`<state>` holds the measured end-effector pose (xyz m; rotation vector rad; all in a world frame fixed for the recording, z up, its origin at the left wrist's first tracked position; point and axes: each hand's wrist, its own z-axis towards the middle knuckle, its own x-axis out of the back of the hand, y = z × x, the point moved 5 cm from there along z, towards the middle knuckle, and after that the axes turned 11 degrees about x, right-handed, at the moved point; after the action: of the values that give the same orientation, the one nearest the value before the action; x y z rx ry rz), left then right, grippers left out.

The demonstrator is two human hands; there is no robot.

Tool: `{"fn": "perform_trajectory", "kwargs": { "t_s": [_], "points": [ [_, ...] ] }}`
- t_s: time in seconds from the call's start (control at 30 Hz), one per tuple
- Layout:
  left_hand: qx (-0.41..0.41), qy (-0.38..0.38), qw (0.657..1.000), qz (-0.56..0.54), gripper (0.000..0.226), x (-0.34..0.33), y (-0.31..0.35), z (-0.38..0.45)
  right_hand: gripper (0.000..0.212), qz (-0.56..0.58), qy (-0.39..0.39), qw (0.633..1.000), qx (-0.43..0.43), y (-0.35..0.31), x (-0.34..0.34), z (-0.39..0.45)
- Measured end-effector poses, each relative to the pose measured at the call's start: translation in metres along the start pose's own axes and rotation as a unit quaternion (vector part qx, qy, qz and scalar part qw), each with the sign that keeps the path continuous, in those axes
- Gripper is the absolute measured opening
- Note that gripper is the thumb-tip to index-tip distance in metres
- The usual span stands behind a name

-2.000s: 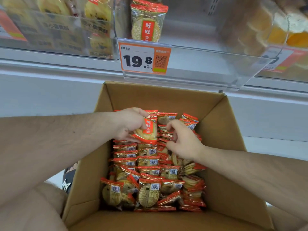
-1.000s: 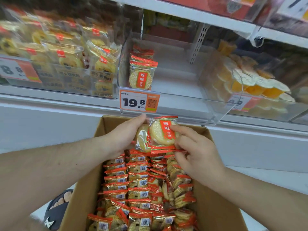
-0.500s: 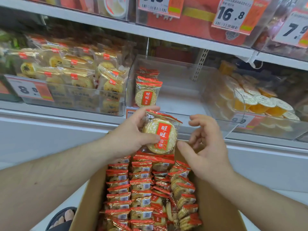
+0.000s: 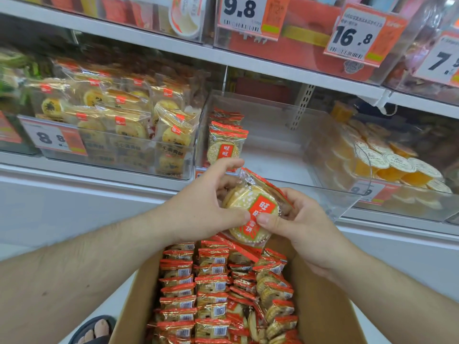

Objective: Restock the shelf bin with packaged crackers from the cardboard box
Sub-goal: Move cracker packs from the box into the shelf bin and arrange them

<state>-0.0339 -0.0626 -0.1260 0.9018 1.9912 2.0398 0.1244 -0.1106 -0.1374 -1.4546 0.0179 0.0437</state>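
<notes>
A cracker packet (image 4: 250, 214), round pale crackers under a red label, is held up between both hands just in front of the clear shelf bin (image 4: 330, 197). My left hand (image 4: 206, 209) grips its left side and my right hand (image 4: 298, 219) pinches its right side, thumbs meeting on the label. Inside the bin a short row of the same packets (image 4: 224, 142) stands upright at its left wall; most of the bin floor is bare. Below, the open cardboard box (image 4: 323, 306) holds several rows of red-edged packets (image 4: 211, 291).
Left of the bin a clear bin of yellow pastries (image 4: 119, 120) is full. To the right stands a bin of orange jelly cups (image 4: 387, 165). An upper shelf with price tags (image 4: 355, 33) overhangs. A sandalled foot (image 4: 99, 328) shows at the box's left.
The packet came up out of the box to the bin's front edge. My right hand, open beside it half a second ago, now pinches its right side. The view tilted upward.
</notes>
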Motion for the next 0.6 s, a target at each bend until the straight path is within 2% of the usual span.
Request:
{"fn": "perform_trajectory", "kwargs": {
  "t_s": [0.1,0.23,0.33,0.43,0.53,0.6],
  "points": [
    [-0.017,0.039,0.999,0.005,0.072,0.007,0.003,0.005,0.048,0.029,0.014,0.999,-0.001,-0.005,-0.001,0.005],
    [-0.039,0.069,0.996,-0.033,0.061,0.012,0.005,0.008,0.043,-0.029,0.013,0.999,-0.003,-0.011,-0.002,0.019],
    [-0.063,0.173,0.979,-0.084,0.036,0.031,0.007,0.009,0.034,-0.038,0.075,0.995,0.055,-0.039,0.011,0.044],
    [-0.063,0.286,0.954,-0.056,0.012,0.05,0.003,0.011,0.028,-0.087,0.125,0.98,0.125,-0.07,0.032,0.082],
    [0.003,0.347,0.938,-0.001,0.023,0.058,-0.012,0.022,0.035,-0.165,0.077,0.979,0.097,-0.064,0.031,0.119],
    [0.063,0.343,0.937,0.001,0.035,0.058,-0.023,0.029,0.04,-0.27,0.011,0.962,0.047,-0.043,0.02,0.137]
  ]
}}
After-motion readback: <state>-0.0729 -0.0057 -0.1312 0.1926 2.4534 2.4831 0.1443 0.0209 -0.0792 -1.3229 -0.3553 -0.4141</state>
